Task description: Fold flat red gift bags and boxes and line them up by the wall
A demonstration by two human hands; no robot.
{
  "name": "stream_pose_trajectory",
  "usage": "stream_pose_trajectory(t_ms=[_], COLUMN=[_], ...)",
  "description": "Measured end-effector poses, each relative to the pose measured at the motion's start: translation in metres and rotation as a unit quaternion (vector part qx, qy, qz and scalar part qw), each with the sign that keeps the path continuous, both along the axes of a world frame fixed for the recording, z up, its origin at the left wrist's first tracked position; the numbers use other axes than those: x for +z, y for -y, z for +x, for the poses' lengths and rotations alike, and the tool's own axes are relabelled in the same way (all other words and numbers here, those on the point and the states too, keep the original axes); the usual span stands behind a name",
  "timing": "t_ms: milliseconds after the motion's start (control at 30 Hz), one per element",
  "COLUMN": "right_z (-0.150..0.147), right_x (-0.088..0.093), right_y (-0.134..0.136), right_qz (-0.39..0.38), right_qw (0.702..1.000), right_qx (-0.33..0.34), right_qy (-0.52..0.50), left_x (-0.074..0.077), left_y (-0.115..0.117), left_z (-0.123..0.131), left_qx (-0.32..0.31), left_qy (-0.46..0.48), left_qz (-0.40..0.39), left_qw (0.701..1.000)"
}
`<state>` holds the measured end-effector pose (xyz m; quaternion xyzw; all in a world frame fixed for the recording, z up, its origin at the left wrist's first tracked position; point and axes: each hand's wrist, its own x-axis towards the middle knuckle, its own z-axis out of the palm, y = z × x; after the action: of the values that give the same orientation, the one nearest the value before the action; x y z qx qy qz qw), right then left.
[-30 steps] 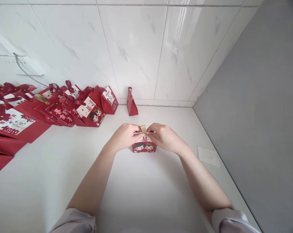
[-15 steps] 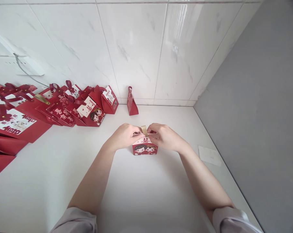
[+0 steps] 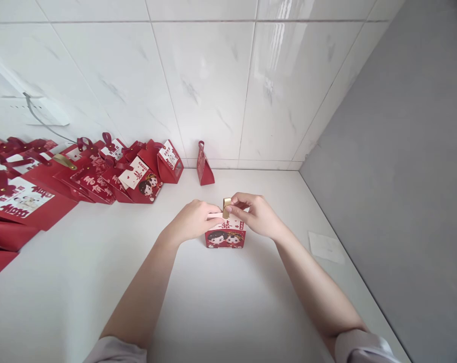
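A small red and white gift box (image 3: 225,239) with two cartoon figures on its front stands upright on the white table. My left hand (image 3: 194,220) pinches its top edge at the left, thumb in front and fingers behind. At the top middle, a gold ribbon loop (image 3: 227,202) sticks up. The thumb and fingers of my right hand (image 3: 258,215) are closed on the lower part of this loop. Behind my hands, near the wall, a narrow red gift box (image 3: 205,169) with a dark red loop stands apart.
Many red gift boxes (image 3: 100,184) with ribbon loops crowd the left side of the table (image 3: 198,302). A white square (image 3: 326,246) lies near the right edge beside a grey panel (image 3: 402,176). A cable (image 3: 49,126) hangs from a wall socket at left.
My right hand has gone from the box's right top edge to the gold ribbon loop, now pinching it. My left hand stays at the left top edge. The view has tilted slightly up.
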<state>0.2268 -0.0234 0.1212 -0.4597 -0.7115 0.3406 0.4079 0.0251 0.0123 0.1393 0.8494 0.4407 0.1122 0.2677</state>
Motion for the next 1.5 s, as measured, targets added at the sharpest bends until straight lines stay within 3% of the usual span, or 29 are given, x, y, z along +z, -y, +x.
stream_pose_trajectory(t_ms=[200, 367, 500, 667, 833, 1100, 1267, 1500], right_z=[0.012, 0.011, 0.009, 0.014, 0.013, 0.006, 0.004, 0.005], right_x=[0.004, -0.001, -0.003, -0.004, -0.006, 0.002, 0.0, -0.007], right_y=[0.004, 0.003, 0.004, 0.002, 0.001, 0.011, 0.009, -0.002], right_qz=[-0.03, -0.016, 0.012, 0.045, 0.059, 0.051, 0.068, 0.147], right_qw=[0.996, 0.991, 0.987, 0.981, 0.98, 0.972, 0.968, 0.951], right_qx=[0.067, 0.044, 0.079, 0.113, 0.107, 0.054, 0.066, 0.124], right_qy=[0.052, 0.124, 0.142, 0.154, 0.156, 0.223, 0.234, 0.243], left_x=[0.004, 0.007, 0.004, -0.001, 0.006, 0.009, 0.005, 0.006], left_y=[0.001, 0.003, 0.0, -0.005, -0.003, 0.005, 0.004, 0.006], left_z=[-0.002, 0.0, 0.0, -0.001, -0.005, -0.002, 0.003, 0.004], left_qx=[-0.005, -0.043, -0.085, -0.108, -0.083, -0.053, -0.059, -0.059], left_qy=[0.023, 0.028, -0.014, 0.011, 0.0, -0.065, -0.075, -0.068], left_qz=[0.011, 0.037, 0.081, 0.042, 0.013, 0.059, 0.095, 0.075], left_qw=[1.0, 0.998, 0.993, 0.993, 0.996, 0.995, 0.991, 0.993])
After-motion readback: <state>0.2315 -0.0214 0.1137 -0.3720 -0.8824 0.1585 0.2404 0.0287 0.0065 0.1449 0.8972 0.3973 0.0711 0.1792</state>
